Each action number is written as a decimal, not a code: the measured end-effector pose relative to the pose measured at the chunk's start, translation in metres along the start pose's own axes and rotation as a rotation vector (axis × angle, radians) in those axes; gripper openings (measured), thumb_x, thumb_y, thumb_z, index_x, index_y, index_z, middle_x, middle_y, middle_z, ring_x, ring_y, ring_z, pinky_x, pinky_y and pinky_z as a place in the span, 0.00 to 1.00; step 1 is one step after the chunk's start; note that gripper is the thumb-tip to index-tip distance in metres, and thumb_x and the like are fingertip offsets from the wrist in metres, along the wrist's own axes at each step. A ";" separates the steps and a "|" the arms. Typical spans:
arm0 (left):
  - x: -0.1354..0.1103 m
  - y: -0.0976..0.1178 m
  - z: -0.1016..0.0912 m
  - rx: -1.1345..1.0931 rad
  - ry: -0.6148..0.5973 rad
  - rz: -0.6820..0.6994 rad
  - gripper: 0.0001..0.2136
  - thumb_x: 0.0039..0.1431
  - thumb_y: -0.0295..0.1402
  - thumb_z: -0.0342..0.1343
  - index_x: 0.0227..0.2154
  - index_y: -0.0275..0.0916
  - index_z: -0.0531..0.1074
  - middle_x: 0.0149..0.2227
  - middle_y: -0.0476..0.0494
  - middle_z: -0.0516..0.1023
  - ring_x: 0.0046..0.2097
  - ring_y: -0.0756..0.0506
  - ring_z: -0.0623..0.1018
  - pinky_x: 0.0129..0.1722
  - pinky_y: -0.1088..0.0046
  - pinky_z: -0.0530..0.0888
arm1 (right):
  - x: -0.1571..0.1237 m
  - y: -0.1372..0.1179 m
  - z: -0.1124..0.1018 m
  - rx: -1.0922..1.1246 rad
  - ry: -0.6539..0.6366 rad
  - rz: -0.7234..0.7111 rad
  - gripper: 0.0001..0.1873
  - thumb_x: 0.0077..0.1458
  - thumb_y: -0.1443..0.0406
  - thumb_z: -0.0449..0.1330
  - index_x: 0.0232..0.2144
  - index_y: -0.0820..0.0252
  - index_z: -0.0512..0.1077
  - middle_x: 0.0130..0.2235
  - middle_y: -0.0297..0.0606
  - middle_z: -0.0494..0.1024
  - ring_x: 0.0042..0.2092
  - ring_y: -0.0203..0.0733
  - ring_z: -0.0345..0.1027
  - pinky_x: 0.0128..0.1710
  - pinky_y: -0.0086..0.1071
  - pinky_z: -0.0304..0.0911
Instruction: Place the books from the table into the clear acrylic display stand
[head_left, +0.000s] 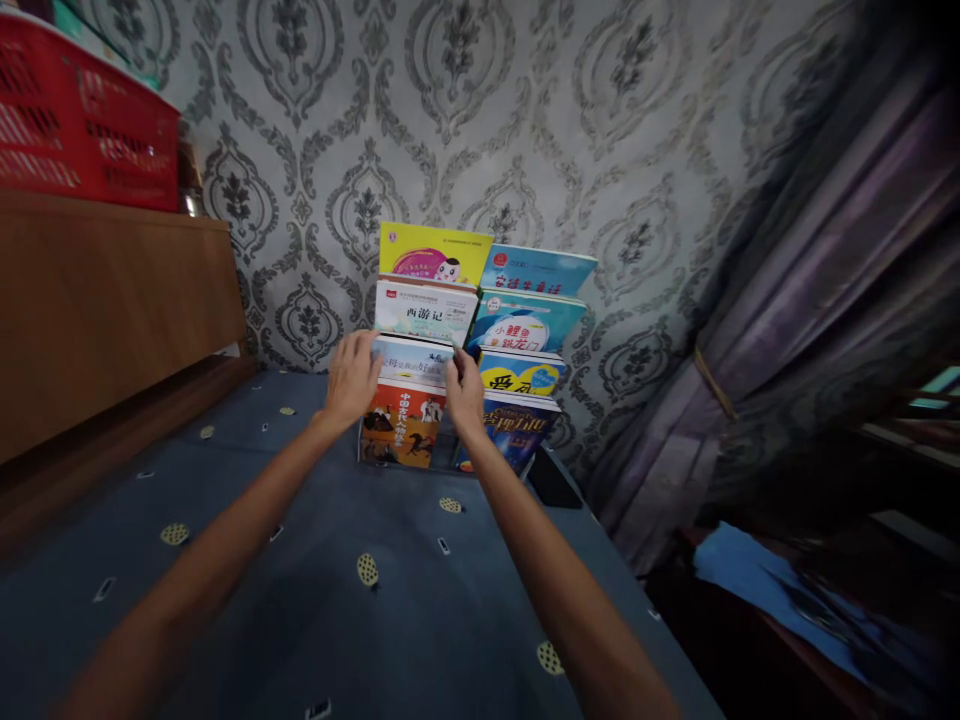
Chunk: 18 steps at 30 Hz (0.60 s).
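Observation:
A light blue book [409,364] stands in the left column of a stepped book rack, between my two hands. My left hand [352,376] has its fingers bent around the book's upper left corner. On the opposite edge, my right hand [465,388] pinches the book's upper right side. In front of it is an orange-red book [401,425] with horse figures. Behind it rise a white book [425,310] and a yellow book [435,252]. The right column holds two blue books, a yellow-and-blue book [517,373] and a dark blue book [506,430].
The rack stands on a dark blue patterned cloth [300,530] against a damask-papered wall. A wooden cabinet [112,310] with a red basket [90,120] is at left. A flat black object [555,480] lies right of the rack, near a purple curtain [690,400].

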<state>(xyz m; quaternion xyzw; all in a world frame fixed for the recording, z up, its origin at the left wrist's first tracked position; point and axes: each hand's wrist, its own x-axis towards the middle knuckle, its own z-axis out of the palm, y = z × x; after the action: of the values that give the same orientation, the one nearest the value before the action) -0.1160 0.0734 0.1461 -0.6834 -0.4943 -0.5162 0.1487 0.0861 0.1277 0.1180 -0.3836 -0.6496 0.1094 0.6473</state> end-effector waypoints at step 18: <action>-0.046 0.004 0.007 0.060 -0.332 0.165 0.21 0.68 0.32 0.44 0.61 0.40 0.67 0.62 0.34 0.71 0.64 0.37 0.67 0.67 0.50 0.54 | -0.062 -0.001 -0.013 -0.035 -0.151 0.041 0.26 0.68 0.53 0.46 0.60 0.56 0.69 0.61 0.45 0.73 0.63 0.49 0.64 0.66 0.52 0.56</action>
<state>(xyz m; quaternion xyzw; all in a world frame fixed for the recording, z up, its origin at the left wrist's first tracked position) -0.1072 0.0527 0.1052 -0.7929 -0.4694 -0.3671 0.1274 0.0893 0.0832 0.0734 -0.3987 -0.6904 0.1398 0.5873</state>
